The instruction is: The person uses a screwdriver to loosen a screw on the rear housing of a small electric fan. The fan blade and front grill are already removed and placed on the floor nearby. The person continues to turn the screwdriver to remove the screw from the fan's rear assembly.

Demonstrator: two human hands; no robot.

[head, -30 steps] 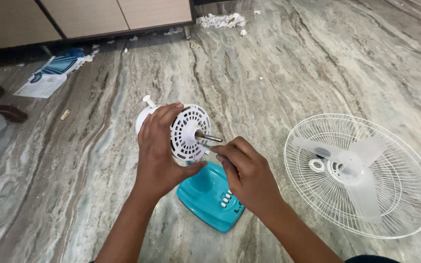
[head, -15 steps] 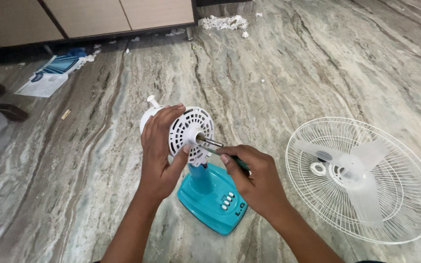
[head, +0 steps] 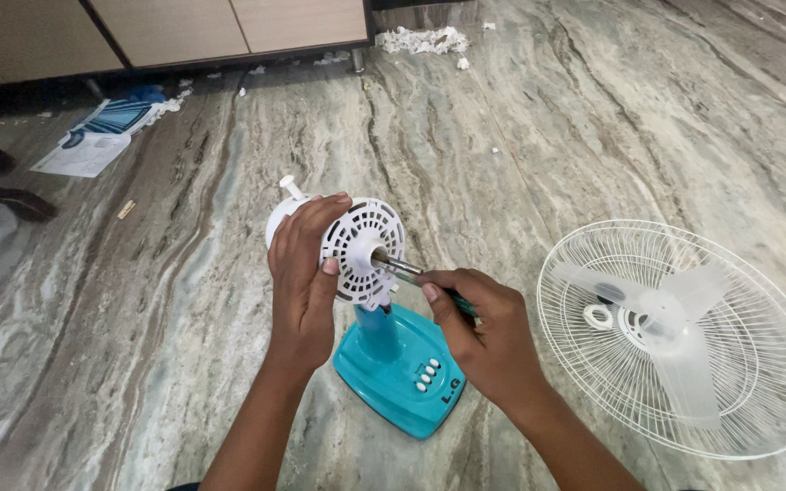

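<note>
The motor head (head: 357,250) is best gripped firmly by the left hand (head: 302,282) while the screwdriver (head: 429,284), clasped in the right hand (head: 484,336) at four o'clock, is kept square.

Left hand (head: 304,273) raised, fingers curled in a grasp, thumb pressed forward, right hand (head: 484,332) closed in a pinch grip, both forearms extended from below

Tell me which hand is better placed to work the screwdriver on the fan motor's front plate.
The right hand: it already grips the green-handled screwdriver, tip at the white front plate beside the shaft. The left hand is wrapped around the motor housing, bracing it.
</note>
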